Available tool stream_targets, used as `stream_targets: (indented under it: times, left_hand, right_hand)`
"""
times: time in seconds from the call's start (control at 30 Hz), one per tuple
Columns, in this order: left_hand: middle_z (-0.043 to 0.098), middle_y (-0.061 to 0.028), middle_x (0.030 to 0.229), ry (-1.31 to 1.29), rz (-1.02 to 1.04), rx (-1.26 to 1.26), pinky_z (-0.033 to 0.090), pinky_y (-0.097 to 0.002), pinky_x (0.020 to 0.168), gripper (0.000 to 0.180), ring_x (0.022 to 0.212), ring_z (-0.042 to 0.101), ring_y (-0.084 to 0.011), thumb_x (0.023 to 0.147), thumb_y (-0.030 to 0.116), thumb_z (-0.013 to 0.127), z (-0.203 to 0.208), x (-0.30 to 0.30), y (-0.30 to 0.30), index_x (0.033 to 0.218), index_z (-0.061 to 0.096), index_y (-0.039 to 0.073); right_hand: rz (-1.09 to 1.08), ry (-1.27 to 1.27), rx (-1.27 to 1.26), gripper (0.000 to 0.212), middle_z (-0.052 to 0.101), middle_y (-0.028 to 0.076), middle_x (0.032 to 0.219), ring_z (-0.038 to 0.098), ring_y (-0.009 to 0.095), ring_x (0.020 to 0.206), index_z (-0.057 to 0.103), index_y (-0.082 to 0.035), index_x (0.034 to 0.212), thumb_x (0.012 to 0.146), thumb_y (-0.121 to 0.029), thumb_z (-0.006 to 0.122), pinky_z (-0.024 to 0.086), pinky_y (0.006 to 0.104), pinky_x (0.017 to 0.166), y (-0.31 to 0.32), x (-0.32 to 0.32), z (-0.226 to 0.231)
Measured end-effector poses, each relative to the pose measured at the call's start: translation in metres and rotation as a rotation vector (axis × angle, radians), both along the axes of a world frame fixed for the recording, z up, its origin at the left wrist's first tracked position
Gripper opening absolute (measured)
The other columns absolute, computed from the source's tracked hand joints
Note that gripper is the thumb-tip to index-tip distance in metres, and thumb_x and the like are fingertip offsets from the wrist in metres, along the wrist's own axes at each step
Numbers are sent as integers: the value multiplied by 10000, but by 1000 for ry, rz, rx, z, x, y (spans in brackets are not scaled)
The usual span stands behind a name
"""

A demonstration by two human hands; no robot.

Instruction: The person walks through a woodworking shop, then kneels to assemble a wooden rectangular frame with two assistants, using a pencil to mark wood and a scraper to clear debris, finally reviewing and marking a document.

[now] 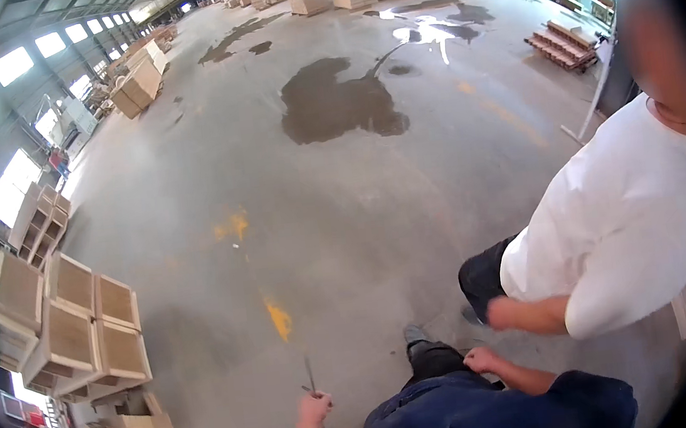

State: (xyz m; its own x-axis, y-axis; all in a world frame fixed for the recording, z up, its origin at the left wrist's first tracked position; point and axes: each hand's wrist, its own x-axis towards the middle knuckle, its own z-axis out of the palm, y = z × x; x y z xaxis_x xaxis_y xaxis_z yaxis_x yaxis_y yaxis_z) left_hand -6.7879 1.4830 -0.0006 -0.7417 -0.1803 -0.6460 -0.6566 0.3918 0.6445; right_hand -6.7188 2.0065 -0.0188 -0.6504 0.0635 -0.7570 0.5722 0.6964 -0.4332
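My left hand [315, 407] is at the lower edge, closed around a thin metal tool [310, 376] whose slim end points up and away over the concrete floor [343, 214]. My right hand [482, 360] lies by my dark-trousered knee [433, 359]; its fingers are too small to read and nothing shows in it. My dark blue clothing [481, 417] fills the bottom of the view. My shoe [415, 333] is on the floor just ahead.
A person in a white shirt [620, 227] and dark shorts stands close on my right, with a bare forearm [529, 315] near my right hand. Stacked wooden crates [79, 325] stand at the left. A dark wet patch [335, 102] and lumber piles [563, 44] lie farther off.
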Motion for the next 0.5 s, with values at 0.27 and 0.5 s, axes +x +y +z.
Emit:
stream_targets:
  times: [0.27, 0.5]
  left_hand:
    - [688, -108, 662, -293, -91, -69, 531, -338, 597, 256, 628, 672, -197, 749, 245, 681, -6, -158, -17, 759, 710, -9]
    - [677, -92, 665, -339, -71, -239, 525, -318, 563, 175, 591, 653, -173, 770, 173, 670, -69, -415, -102, 777, 677, -2]
  right_hand:
    - [-302, 110, -337, 546, 687, 173, 1176, 673, 323, 1003, 559, -57, 1352, 876, -321, 601, 518, 401, 903, -99, -389, 71]
    - [-51, 511, -395, 526, 678, 75, 865, 654, 131, 770, 468, 38, 1369, 926, -208, 609, 520, 300, 703, -221, -723, 78]
